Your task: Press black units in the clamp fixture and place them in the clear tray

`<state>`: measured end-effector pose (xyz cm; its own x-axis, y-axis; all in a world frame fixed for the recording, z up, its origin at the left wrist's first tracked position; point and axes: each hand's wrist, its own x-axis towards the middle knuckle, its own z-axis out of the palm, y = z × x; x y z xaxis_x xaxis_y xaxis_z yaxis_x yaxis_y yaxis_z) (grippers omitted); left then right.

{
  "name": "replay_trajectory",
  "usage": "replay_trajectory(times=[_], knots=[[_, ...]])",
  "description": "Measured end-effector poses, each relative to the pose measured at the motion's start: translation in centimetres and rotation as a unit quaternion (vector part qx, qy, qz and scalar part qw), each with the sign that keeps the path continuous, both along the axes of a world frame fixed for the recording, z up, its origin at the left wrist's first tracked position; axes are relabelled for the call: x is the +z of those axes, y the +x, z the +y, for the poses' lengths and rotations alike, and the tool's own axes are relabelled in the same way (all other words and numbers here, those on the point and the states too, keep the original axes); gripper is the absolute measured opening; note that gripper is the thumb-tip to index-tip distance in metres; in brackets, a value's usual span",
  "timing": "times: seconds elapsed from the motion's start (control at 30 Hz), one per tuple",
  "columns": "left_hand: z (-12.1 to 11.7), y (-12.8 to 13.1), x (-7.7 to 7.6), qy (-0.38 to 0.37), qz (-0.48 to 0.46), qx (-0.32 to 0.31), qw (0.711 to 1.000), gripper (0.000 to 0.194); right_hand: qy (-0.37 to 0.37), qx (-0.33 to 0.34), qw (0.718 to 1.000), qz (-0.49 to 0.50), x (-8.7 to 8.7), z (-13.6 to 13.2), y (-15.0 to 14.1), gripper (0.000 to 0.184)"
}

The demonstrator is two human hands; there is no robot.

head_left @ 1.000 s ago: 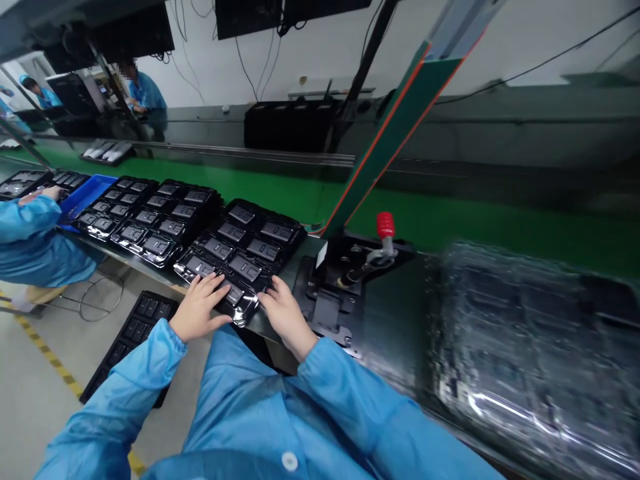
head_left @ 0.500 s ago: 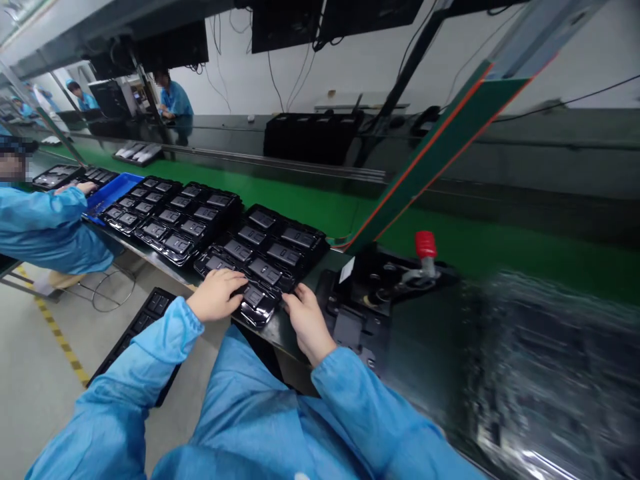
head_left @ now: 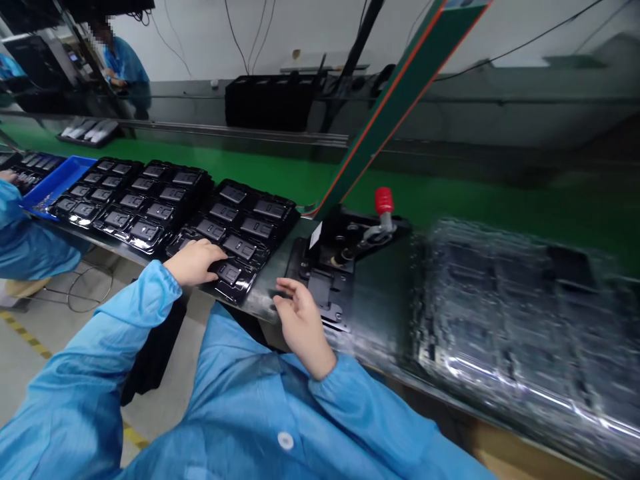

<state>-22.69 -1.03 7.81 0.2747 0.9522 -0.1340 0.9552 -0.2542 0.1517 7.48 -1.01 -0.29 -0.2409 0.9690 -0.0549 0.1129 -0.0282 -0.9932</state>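
Lightly, the left hand (head_left: pixel 194 262) lies flat and unclenched on the near end of a black plastic tray (head_left: pixel 240 230), whose long axis points away from the person. The open right hand (head_left: pixel 301 327) touches nothing, just right of the tray, beside a black metal fixture (head_left: pixel 325 287) on the surface (head_left: pixel 265 308).

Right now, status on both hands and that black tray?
Left hand on black tray. Right hand open, off the tray, near black fixture.
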Motion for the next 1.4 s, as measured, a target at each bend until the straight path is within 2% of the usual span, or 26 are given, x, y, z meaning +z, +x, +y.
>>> replay_trajectory(times=[0.37, 0.6, 0.73, 0.87, 1.03, 1.2, 1.4], knots=[[1.7, -0.1, 0.0, 0.002, -0.001, -0.079, 0.997, 0.050, 0.030, 0.026, 0.999, -0.005, 1.1, -2.9, 3.7, 0.022], [1.4, -0.5, 0.1, 0.046, -0.055, -0.071, 0.995, 0.046, 0.029, 0.035, 0.999, -0.012, 1.2, -3.8, 4.6, 0.016], [0.7, 0.2, 0.6, 0.074, -0.047, -0.056, 0.995, 0.046, 0.023, 0.050, 0.998, -0.007, 1.3, -4.2, 4.6, 0.013], [-0.3, 2.9, 1.4, 0.109, -0.031, -0.050, 0.992, 0.045, 0.031, 0.079, 0.996, 0.010, 1.6, -4.7, 4.3, 0.014], [-1.0, 8.9, 1.7, 0.118, -0.066, -0.036, 0.990, 0.039, 0.076, 0.107, 0.991, 0.016, 1.8, -5.0, 4.5, 0.040], [-1.0, 14.6, 1.0, 0.107, -0.076, -0.023, 0.991, 0.029, 0.120, 0.099, 0.988, -0.013, 1.4, -5.2, 5.6, 0.062], [-0.6, 18.5, -0.4, 0.101, -0.061, 0.022, 0.993, 0.029, 0.155, 0.083, 0.982, -0.076, 0.4, -3.9, 7.7, 0.065]])
